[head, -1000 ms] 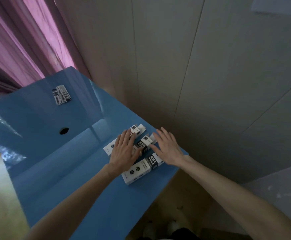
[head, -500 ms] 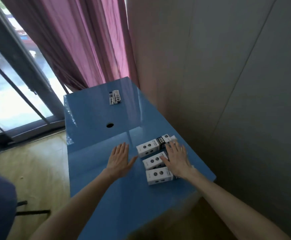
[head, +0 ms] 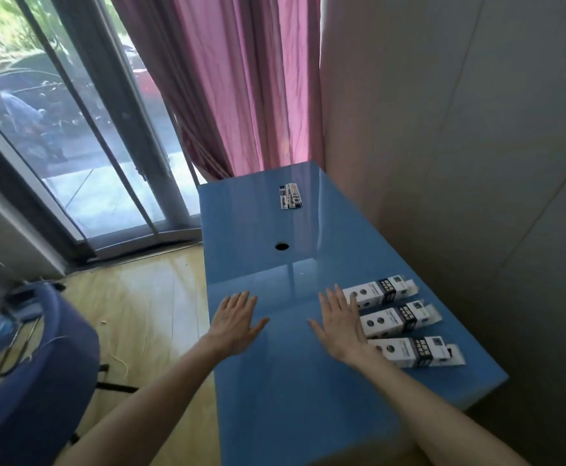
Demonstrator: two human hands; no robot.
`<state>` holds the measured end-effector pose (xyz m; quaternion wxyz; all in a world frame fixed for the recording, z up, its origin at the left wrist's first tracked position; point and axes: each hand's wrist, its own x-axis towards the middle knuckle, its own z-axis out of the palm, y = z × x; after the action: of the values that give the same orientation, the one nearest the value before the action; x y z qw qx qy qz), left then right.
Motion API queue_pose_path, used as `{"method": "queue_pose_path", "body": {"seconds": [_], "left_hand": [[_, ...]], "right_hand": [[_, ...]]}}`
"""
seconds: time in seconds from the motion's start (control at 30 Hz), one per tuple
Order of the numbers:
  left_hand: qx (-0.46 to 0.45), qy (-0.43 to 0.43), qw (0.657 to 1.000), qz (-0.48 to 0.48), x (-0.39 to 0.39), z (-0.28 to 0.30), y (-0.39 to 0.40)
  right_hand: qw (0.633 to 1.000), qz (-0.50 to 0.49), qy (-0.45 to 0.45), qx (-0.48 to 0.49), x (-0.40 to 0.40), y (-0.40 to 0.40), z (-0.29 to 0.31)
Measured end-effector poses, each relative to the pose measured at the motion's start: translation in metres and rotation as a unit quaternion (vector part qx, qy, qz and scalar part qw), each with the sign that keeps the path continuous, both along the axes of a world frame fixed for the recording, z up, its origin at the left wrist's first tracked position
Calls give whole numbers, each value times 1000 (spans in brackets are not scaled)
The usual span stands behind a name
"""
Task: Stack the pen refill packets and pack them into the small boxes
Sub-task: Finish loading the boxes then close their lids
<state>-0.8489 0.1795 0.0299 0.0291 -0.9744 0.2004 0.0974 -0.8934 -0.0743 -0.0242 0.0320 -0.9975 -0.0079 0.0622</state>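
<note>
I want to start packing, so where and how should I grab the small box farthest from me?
Grip the farthest small box across its long sides near the middle, coming from above with the right hand. It lies flat on the table, with a gap beside the middle box.

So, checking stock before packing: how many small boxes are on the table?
3, in a row by the right hand: far box, middle box, near box partly behind the wrist. None seem hidden.

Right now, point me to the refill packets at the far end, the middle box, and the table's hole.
refill packets [head: 290,196], head view, middle of the small pile's top face
middle box [head: 396,319], head view, centre of its top face
hole [head: 282,246], head view, centre of the dark opening
</note>
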Motion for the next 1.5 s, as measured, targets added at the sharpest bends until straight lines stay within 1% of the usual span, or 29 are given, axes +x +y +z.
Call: {"method": "queue_pose_path", "body": {"seconds": [0.1, 0.17, 0.27, 0.33, 0.47, 0.6, 0.8, 0.9, 0.97, 1.03, 1.07, 1.13, 1.2, 1.27, 1.37, 1.5], "left_hand": [[-6, -8, 1000, -29, 23, 0, 31], [-8, -16, 998, -59, 42, 0, 54], [-4, -30, 993, -113, 74, 4, 87], [-3, -32, 990, -140, 96, 10, 108], [-19, -30, 989, -146, 138, 17, 145], [-23, -31, 986, -160, 179, 14, 169], [-21, -5, 986, -165, 235, -2, 182], [-15, 5, 983, -182, 270, -14, 186], [-11, 11, 982, -189, 299, -18, 185], [1, 17, 980, -197, 331, -20, 183], [9, 19, 979, -202, 348, -19, 183], [27, 33, 976, -213, 385, -12, 180], [58, 28, 970, -233, 429, 0, 174], [69, 22, 969, -237, 473, 6, 162], [58, 41, 970, -233, 518, 4, 142], [78, 57, 953, -289, 558, -10, 110]], "right_hand": [[1000, -18, -1, 6, 19, 34, -8], [999, -40, 27, 7, 33, 61, -3], [996, -83, 32, 29, 57, 100, 2], [994, -106, 27, 18, 75, 128, 8], [992, -123, 9, 9, 106, 171, 7], [992, -124, 13, -1, 130, 195, 6], [988, -144, 24, -46, 172, 195, 7], [984, -167, 28, -45, 209, 193, -7], [981, -189, 32, -29, 238, 190, -16], [978, -206, -1, -21, 275, 186, -29], [977, -213, -3, -21, 296, 184, -31], [972, -233, 17, -5, 336, 183, -30], [970, -243, -29, 15, 374, 181, -32], [960, -271, -46, 46, 411, 176, -32], [942, -320, -46, 92, 446, 170, -35], [928, -350, -72, 110, 474, 155, -40]]}}
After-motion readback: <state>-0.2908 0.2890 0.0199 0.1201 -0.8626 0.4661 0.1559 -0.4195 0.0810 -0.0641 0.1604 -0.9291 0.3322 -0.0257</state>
